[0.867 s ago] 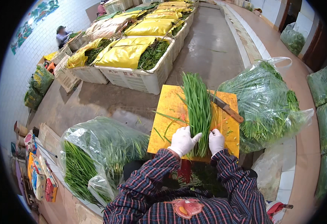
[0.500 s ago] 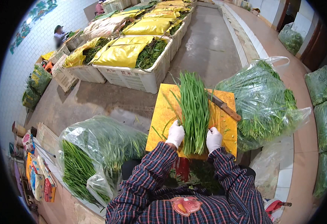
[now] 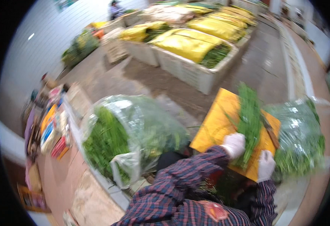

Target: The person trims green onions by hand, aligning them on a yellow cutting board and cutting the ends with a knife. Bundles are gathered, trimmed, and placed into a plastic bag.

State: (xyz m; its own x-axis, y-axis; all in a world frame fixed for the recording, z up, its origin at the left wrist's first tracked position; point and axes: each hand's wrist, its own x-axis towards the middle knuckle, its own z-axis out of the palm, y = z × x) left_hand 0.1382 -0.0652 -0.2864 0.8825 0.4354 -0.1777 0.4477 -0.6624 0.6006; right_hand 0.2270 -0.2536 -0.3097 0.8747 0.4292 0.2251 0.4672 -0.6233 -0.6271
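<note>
Chives point(image 3: 249, 120) lie lengthwise on the yellow cutting board point(image 3: 215, 122), left hand point(image 3: 234, 145) curled at their left side, seemingly keeping stems together; right hand point(image 3: 266, 165) curls near right, blur hiding whether either's fingers grip; knife point(image 3: 273, 138) rests right, presumably freeing both.

Left: white wall point(image 3: 31, 60) of small brick-like tiles, with a green-toned mural point(image 3: 64, 3) cut off at the top
Centre: smooth grey-brown floor point(image 3: 101, 78), shiny in patches
Lower left: pinkish-tan paving point(image 3: 59, 167)
Right: long, pale kerb point(image 3: 303, 75) bordering a walkway point(image 3: 311, 54)
Light: small white glare point(image 3: 31, 36) on the wall
</note>
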